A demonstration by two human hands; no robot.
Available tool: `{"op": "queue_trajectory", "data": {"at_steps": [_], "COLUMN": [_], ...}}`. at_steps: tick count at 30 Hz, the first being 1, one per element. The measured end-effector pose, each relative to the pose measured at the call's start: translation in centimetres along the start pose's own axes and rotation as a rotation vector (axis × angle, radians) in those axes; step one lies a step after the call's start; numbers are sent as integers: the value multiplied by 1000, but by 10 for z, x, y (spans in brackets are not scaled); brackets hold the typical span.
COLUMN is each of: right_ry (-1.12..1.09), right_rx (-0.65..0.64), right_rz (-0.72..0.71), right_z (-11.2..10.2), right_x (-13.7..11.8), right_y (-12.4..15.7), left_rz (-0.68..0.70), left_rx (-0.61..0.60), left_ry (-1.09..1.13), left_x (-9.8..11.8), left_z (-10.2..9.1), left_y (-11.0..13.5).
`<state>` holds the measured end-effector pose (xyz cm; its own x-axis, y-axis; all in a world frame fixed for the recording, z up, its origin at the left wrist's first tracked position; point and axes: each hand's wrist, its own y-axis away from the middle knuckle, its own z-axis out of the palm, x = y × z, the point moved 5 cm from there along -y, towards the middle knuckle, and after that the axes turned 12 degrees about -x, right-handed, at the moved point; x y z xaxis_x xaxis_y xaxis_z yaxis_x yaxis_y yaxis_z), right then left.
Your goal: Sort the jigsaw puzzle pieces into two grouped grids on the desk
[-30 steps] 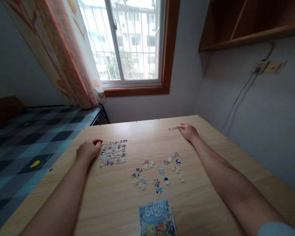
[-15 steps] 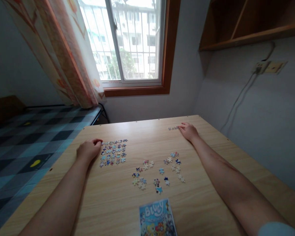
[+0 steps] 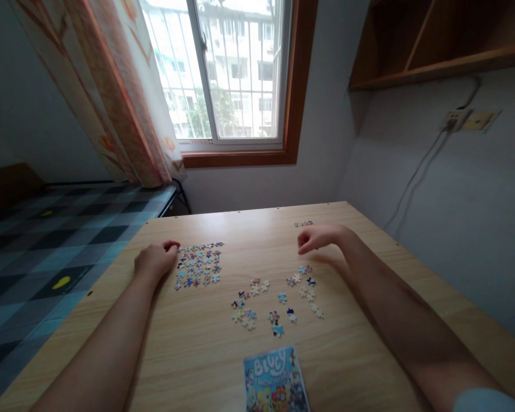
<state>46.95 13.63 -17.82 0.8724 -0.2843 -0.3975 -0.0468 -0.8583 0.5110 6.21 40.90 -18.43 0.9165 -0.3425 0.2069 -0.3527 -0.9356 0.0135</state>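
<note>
My left hand (image 3: 155, 261) rests on the table with its fingers curled closed. Its fingertips are at the left end of the far row in a block of jigsaw pieces (image 3: 199, 265) laid out in rows. Whatever is under those fingers is hidden. Over the right half of the table hangs my right hand (image 3: 320, 237), bent down at the wrist with fingers drawn together. Whether it holds a piece cannot be made out. Nearer to me lies a loose scatter of jigsaw pieces (image 3: 282, 298), some pale, some printed. A short row of pieces (image 3: 303, 224) sits beyond my right hand.
A "Bluey" picture box or card (image 3: 275, 380) lies at the near edge of view on the wooden table (image 3: 189, 355). A bed with a checked cover (image 3: 90, 229) stands on the left. A shelf (image 3: 442, 63) hangs on the right wall, above a socket (image 3: 452, 121).
My right hand has left the short far row and come nearer to me and slightly left, rising off the table. My left hand stays in place.
</note>
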Motion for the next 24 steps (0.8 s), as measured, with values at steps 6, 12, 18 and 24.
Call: {"op": "queue_trajectory", "data": {"at_steps": [6,12,18,24], "right_ry": [24,56,90,80], "right_rx": [-222,-21,331,438], "right_rz": [-14,5,85,117], "right_z": [27,21,14,8], "right_x": [-25,-26,-21,-11], "right_y": [-4,-14,-23,-19], "left_rz": [0,-8,-8,-9], "left_rx": [0,-6,7,4], "left_ry": [13,25,20,27], "left_x": [0,1,3,3], "left_z": [0,0,-2,-3], "left_y": [0,2,5,4]}}
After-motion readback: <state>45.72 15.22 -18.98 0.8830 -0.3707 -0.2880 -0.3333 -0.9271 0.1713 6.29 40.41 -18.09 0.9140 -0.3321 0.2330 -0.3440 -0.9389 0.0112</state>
